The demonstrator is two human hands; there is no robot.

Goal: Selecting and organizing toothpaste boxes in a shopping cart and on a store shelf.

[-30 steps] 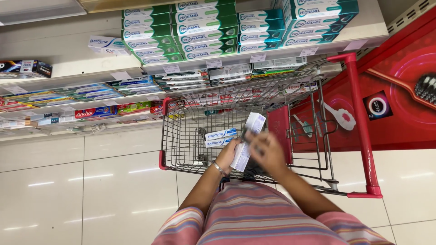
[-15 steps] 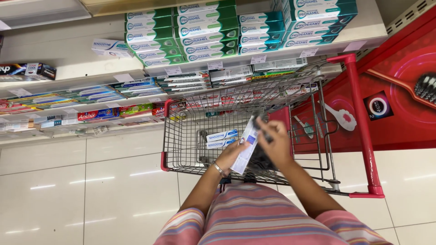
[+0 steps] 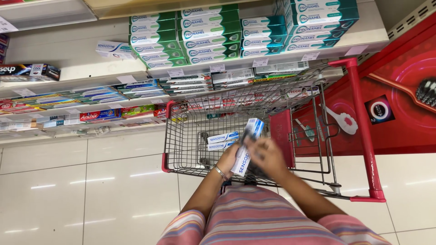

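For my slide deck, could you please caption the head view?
Both hands, left hand and right hand, hold a white toothpaste box over a red wire shopping cart beside stocked shelves.

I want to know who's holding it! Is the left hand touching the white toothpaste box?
Touching: in the head view, the left hand grips the white toothpaste box over the cart.

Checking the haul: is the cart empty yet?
Not empty: two toothpaste boxes lie on the wire floor of the cart.

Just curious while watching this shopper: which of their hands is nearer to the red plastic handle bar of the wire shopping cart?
The right hand. It hovers over the basket on the side toward the red plastic handle bar; the left hand is farther away, beyond the toothpaste box.
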